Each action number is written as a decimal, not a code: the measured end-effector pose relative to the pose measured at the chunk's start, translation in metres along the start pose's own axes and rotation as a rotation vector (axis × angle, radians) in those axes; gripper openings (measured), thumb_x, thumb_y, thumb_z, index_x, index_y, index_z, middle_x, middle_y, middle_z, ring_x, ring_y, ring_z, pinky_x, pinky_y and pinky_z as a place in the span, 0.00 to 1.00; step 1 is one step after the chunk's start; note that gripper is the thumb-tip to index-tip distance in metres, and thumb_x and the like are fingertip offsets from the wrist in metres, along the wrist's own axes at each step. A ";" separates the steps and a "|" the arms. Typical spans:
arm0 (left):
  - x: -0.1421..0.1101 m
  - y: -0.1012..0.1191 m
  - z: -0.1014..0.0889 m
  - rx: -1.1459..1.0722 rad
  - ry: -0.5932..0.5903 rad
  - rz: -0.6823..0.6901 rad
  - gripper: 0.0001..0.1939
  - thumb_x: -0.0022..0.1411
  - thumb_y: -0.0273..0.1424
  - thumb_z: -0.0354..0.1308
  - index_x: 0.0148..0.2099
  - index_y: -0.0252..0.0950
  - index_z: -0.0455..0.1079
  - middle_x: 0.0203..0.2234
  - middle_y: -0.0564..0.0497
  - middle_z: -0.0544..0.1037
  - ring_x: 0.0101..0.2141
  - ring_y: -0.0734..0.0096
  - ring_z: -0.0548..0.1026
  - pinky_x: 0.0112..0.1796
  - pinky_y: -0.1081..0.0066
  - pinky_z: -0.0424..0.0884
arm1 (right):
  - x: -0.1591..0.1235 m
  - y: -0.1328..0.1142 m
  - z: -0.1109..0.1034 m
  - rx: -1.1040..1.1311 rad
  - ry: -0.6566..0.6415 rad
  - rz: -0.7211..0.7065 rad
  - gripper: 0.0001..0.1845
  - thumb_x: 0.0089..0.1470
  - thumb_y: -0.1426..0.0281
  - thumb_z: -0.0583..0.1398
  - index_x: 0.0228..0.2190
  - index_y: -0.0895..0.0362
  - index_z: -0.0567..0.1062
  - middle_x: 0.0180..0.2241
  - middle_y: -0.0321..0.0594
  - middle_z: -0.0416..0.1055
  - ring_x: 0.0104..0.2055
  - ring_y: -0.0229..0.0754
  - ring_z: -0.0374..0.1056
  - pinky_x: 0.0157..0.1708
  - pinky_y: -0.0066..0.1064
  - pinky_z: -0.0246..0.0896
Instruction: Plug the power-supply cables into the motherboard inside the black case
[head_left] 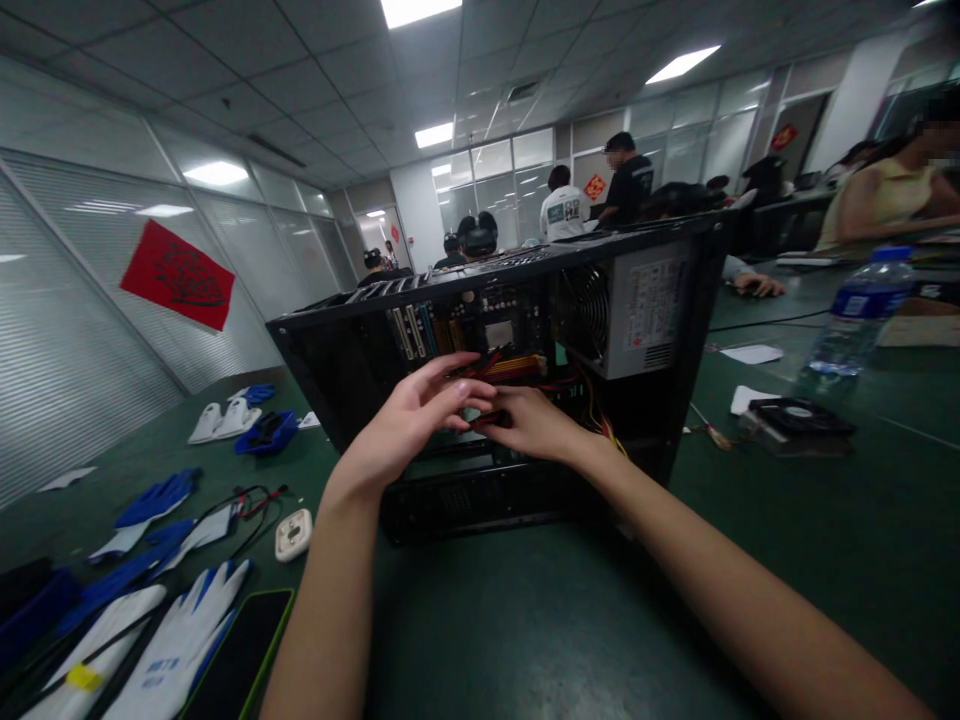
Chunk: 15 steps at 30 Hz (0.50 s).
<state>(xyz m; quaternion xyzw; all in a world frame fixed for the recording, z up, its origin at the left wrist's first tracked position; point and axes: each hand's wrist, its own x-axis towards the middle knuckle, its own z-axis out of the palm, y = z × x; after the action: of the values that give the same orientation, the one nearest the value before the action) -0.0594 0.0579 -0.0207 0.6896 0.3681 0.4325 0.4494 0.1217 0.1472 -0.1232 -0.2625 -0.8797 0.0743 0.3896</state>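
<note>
A black computer case (pixel 465 500) stands opened in front of me, its inside facing me. My left hand (pixel 424 405) reaches into it with fingers stretched and apart, holding nothing that I can see. Close against its fingertips, my right hand (pixel 536 425) is closed, its fingers bent around a dark and red cable (pixel 487 422); the fingertips are partly hidden. Behind the hands is the motherboard (pixel 499 335) with its slots. The power supply (pixel 649 310) sits at the upper right of the case, and red and yellow wires (pixel 600 415) hang below it.
Gloves (pixel 176 640), a phone-like slab (pixel 240 655), loose cables (pixel 255 515) and a blue tray (pixel 268 432) lie on the left. To the right are a water bottle (pixel 855 315), a cooling fan (pixel 799 420) and a screwdriver (pixel 712 430). Another person's hand (pixel 757 284) rests behind the case.
</note>
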 end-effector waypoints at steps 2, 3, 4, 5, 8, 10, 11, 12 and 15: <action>0.006 -0.004 0.011 0.092 -0.027 -0.001 0.23 0.61 0.38 0.63 0.56 0.34 0.71 0.44 0.43 0.80 0.39 0.66 0.78 0.34 0.73 0.71 | -0.002 -0.002 -0.002 -0.028 -0.039 -0.020 0.11 0.57 0.70 0.63 0.43 0.56 0.78 0.42 0.44 0.78 0.42 0.48 0.74 0.39 0.33 0.63; 0.009 -0.006 0.014 0.137 -0.035 -0.002 0.21 0.61 0.38 0.63 0.54 0.33 0.73 0.42 0.43 0.80 0.37 0.68 0.78 0.32 0.74 0.71 | -0.003 -0.003 -0.003 -0.047 -0.047 -0.028 0.11 0.56 0.70 0.64 0.42 0.56 0.77 0.41 0.43 0.78 0.40 0.47 0.74 0.37 0.32 0.61; 0.011 -0.008 0.017 0.174 -0.032 0.006 0.19 0.61 0.38 0.62 0.51 0.33 0.75 0.39 0.44 0.81 0.34 0.69 0.77 0.30 0.74 0.70 | -0.003 -0.004 -0.004 -0.063 -0.044 -0.041 0.11 0.54 0.70 0.65 0.41 0.56 0.77 0.40 0.43 0.78 0.39 0.47 0.74 0.36 0.31 0.60; 0.013 -0.010 0.019 0.203 -0.009 0.028 0.17 0.62 0.39 0.62 0.47 0.32 0.76 0.36 0.45 0.81 0.32 0.70 0.77 0.29 0.74 0.70 | -0.004 -0.005 -0.004 -0.077 -0.027 -0.055 0.11 0.53 0.70 0.65 0.41 0.57 0.77 0.40 0.43 0.78 0.39 0.47 0.74 0.35 0.31 0.59; 0.014 -0.012 0.021 0.275 0.232 0.208 0.13 0.63 0.38 0.59 0.41 0.32 0.77 0.27 0.50 0.78 0.27 0.73 0.74 0.28 0.75 0.69 | -0.005 -0.005 -0.006 -0.126 0.087 -0.074 0.08 0.53 0.69 0.66 0.36 0.58 0.76 0.38 0.44 0.77 0.36 0.45 0.72 0.32 0.30 0.57; 0.012 -0.009 0.019 0.348 0.491 0.372 0.12 0.64 0.36 0.58 0.40 0.33 0.77 0.25 0.52 0.76 0.26 0.74 0.73 0.30 0.75 0.70 | -0.005 -0.004 -0.006 -0.146 0.180 -0.070 0.07 0.53 0.69 0.66 0.31 0.59 0.74 0.33 0.43 0.75 0.33 0.43 0.70 0.30 0.29 0.55; 0.011 -0.008 0.017 0.394 0.598 0.432 0.11 0.65 0.35 0.58 0.39 0.33 0.77 0.25 0.52 0.76 0.27 0.74 0.73 0.31 0.75 0.70 | -0.006 -0.003 -0.006 -0.142 0.223 -0.070 0.07 0.53 0.68 0.66 0.29 0.59 0.73 0.30 0.42 0.74 0.31 0.42 0.69 0.29 0.29 0.54; 0.010 -0.006 0.013 0.437 0.664 0.463 0.11 0.65 0.35 0.58 0.39 0.33 0.77 0.26 0.52 0.77 0.28 0.74 0.74 0.33 0.75 0.70 | -0.006 -0.002 -0.006 -0.126 0.257 -0.076 0.08 0.53 0.68 0.66 0.28 0.59 0.73 0.29 0.41 0.73 0.30 0.42 0.69 0.29 0.29 0.54; 0.007 0.001 0.002 0.511 0.517 0.334 0.14 0.65 0.39 0.57 0.39 0.32 0.77 0.28 0.50 0.79 0.30 0.70 0.76 0.33 0.73 0.71 | -0.006 -0.001 -0.009 -0.073 0.259 -0.106 0.07 0.53 0.68 0.66 0.30 0.59 0.75 0.30 0.41 0.74 0.33 0.43 0.70 0.33 0.30 0.58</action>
<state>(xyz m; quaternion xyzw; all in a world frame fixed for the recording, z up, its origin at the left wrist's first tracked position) -0.0547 0.0630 -0.0185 0.6979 0.4476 0.5534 0.0797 0.1310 0.1423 -0.1207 -0.2368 -0.8369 -0.0129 0.4933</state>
